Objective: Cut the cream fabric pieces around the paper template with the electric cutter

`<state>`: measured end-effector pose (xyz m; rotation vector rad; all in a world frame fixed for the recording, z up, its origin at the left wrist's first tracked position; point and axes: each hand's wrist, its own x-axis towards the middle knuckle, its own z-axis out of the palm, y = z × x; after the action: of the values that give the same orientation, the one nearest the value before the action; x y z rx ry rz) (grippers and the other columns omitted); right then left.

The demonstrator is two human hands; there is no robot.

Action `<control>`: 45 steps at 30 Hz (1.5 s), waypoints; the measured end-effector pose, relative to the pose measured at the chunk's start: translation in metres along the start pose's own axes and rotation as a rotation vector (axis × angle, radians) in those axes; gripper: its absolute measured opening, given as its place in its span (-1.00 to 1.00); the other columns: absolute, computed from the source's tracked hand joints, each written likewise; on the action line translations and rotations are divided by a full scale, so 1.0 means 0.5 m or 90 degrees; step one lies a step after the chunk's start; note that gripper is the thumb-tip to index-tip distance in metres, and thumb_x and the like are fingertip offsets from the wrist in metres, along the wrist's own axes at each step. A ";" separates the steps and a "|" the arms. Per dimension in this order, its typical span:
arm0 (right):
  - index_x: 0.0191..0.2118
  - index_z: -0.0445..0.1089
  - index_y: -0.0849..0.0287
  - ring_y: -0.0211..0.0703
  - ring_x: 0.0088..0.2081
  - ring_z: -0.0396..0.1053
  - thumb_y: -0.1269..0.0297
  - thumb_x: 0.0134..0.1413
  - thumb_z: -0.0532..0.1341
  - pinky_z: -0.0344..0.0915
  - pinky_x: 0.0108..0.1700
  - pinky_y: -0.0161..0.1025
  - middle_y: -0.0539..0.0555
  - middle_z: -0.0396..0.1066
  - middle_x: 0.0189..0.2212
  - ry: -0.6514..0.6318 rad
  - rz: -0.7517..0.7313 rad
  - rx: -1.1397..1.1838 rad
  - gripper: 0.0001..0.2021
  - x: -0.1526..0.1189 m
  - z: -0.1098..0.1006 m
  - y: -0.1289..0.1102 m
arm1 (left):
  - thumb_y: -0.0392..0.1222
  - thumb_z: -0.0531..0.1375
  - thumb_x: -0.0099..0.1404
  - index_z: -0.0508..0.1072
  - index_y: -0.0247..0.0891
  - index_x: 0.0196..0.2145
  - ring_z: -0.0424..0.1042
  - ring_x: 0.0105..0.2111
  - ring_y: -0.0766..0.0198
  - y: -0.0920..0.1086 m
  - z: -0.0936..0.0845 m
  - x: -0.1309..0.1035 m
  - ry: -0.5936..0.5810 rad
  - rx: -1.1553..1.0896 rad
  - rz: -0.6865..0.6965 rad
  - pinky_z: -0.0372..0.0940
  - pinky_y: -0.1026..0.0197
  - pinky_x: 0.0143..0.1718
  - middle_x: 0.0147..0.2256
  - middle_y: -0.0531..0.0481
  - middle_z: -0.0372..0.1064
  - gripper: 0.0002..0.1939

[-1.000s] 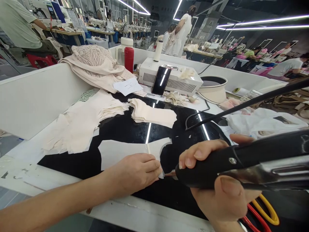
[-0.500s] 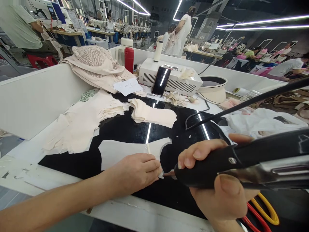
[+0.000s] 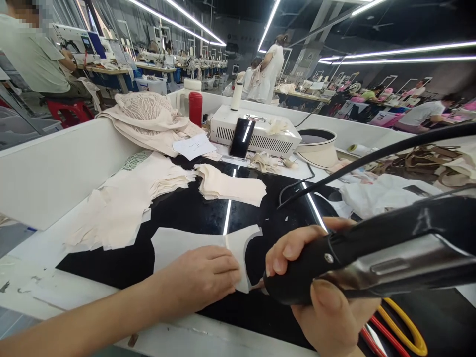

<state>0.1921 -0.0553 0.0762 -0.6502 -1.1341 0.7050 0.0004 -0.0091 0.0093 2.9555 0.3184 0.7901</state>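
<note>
On the glossy black work surface point(image 3: 178, 213) lies a pale cut fabric piece point(image 3: 174, 245). My left hand point(image 3: 208, 275) rests on its near right part, fingers together and pressed down on it. My right hand point(image 3: 323, 277) is wrapped round a black handheld tool point(image 3: 375, 253) with a metal lever. The tool's thin tip touches or nearly touches the fabric's lower right corner; the exact contact is too small to tell. A narrow light strip runs across the piece near my left fingers.
Stacks of cream fabric pieces point(image 3: 232, 183) point(image 3: 111, 208) lie beyond and left. Behind stand a white vented box point(image 3: 260, 131), a phone point(image 3: 241, 138) and a red bottle point(image 3: 195, 109). Scissors point(image 3: 403, 327) lie near my right wrist. A black cable point(image 3: 357, 158) crosses the right side.
The view has tilted upward slightly. My left fingers have drawn back from the fabric's lower right corner, which now shows more. My right hand still holds the tool beside that corner.
</note>
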 end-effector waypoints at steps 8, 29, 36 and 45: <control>0.05 0.43 0.03 -0.21 -0.51 0.42 0.22 0.13 0.48 0.45 -0.53 -0.25 -0.08 0.48 -0.41 0.123 -0.053 -0.022 -0.60 0.055 -0.064 0.011 | -0.29 0.21 0.57 0.52 -0.29 -0.04 0.54 -0.11 0.31 0.044 -0.062 -0.019 -0.101 -0.091 0.012 0.39 0.29 0.19 -0.16 0.01 0.58 -0.91; 0.10 0.34 0.00 -0.30 -0.51 0.39 0.24 0.20 0.46 0.43 -0.53 -0.29 -0.10 0.49 -0.32 0.031 -0.066 0.001 -0.58 0.046 -0.065 0.041 | -0.50 0.14 0.45 0.36 -0.26 -0.44 0.27 -0.51 0.22 0.029 0.077 0.108 0.039 0.146 -0.005 0.08 0.14 -0.52 -0.49 0.05 0.26 -0.69; -0.04 0.28 0.01 -0.29 -0.54 0.37 0.16 0.20 0.46 0.40 -0.56 -0.29 -0.12 0.46 -0.38 0.026 -0.072 -0.021 -0.62 0.053 -0.061 0.037 | -0.55 0.11 0.39 0.35 -0.26 -0.43 0.25 -0.51 0.23 0.028 0.076 0.107 0.009 0.169 0.002 0.09 0.13 -0.50 -0.47 0.05 0.24 -0.71; -0.07 0.29 0.00 -0.28 -0.52 0.39 0.13 0.19 0.48 0.42 -0.52 -0.29 -0.10 0.46 -0.39 0.024 -0.058 -0.013 -0.63 0.051 -0.064 0.039 | -0.43 0.07 0.56 0.39 -0.25 -0.29 0.30 -0.42 0.23 0.004 0.067 0.098 0.060 0.081 -0.021 0.14 0.11 -0.42 -0.40 0.06 0.30 -0.75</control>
<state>0.2261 -0.0267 0.0668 -0.6223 -1.1299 0.6017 0.0590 -0.0009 0.0043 3.0269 0.4380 0.9405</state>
